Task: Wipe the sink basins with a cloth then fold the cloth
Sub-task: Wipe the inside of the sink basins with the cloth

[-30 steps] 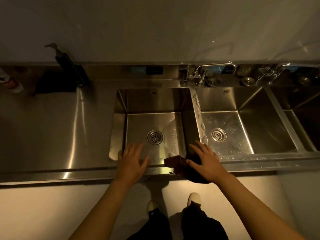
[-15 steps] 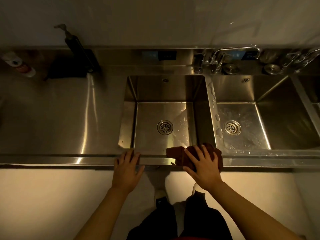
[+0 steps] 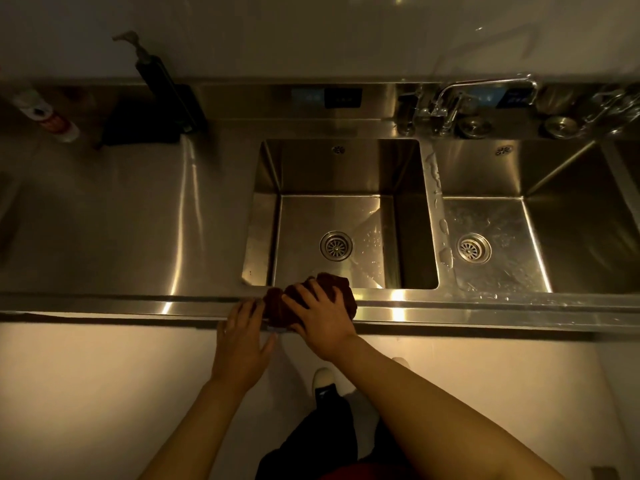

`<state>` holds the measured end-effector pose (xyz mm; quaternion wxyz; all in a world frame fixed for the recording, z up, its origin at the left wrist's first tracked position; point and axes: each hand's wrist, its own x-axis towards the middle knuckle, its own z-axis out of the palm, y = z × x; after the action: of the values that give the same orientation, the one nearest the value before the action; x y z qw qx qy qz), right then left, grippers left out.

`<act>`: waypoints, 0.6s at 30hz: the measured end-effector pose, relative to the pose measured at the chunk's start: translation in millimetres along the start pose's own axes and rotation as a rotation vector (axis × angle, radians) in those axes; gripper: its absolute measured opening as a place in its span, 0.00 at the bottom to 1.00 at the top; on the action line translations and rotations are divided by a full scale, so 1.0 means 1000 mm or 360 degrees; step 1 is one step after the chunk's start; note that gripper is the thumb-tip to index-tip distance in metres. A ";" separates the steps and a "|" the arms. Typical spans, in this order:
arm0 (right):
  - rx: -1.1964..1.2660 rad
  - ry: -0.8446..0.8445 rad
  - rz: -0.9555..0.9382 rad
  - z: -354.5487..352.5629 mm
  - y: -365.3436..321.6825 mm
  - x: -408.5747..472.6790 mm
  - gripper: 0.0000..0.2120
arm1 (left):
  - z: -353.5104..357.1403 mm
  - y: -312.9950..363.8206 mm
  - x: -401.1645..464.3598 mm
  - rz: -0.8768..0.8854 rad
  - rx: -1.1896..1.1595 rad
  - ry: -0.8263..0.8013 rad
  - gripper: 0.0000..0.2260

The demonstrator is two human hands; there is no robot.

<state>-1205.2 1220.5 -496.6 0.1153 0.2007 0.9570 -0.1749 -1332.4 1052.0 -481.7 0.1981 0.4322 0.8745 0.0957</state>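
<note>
— Where do I have the cloth (image 3: pixel 313 299) right now?

— It sits bunched on the front edge of the counter (image 3: pixel 138 237), at the near rim of the left basin (image 3: pixel 332 216), toward that basin's front left corner. Its far end hangs over the rim into the basin. I read its long axis as running roughly along the counter's front edge, left to right.

— Which hand is on it?

— My right hand (image 3: pixel 320 320) lies on top, fingers spread and slightly curled over the bundle, pressing it down; I see them wrapping its top more than pinching it. My left hand (image 3: pixel 242 341) is just beside the cloth's left end, fingers straight and relaxed against the counter's front lip, holding nothing. Whether its fingertips touch the fabric, I cannot tell.

— So what does the next move turn on?

— The cloth lies directly under my right fingers, with the basin just beyond them. I judge a push forward takes it down into the basin. Drops show on the floor of the right basin (image 3: pixel 498 244) and on the divider.
</note>
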 end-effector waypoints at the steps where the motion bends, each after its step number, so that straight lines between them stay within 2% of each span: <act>1: -0.0007 0.0014 -0.0007 0.000 0.009 -0.006 0.28 | 0.000 0.007 0.001 0.0030 0.0007 0.0001 0.31; 6: -0.0066 0.0011 0.0085 -0.006 0.074 -0.054 0.28 | 0.021 0.064 0.017 0.0168 0.0087 -0.0148 0.33; 13: -0.0137 0.0006 0.0279 -0.019 0.157 -0.126 0.28 | 0.059 0.163 0.041 0.0392 0.0122 -0.0371 0.29; 18: -0.0063 0.0053 0.0333 -0.030 0.197 -0.158 0.33 | 0.073 0.214 0.051 0.0447 0.0119 -0.0458 0.30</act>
<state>-984.9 1346.7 -480.2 0.1210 0.2999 0.9359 -0.1397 -1175.2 1222.6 -488.6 0.2895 0.5661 0.7713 0.0271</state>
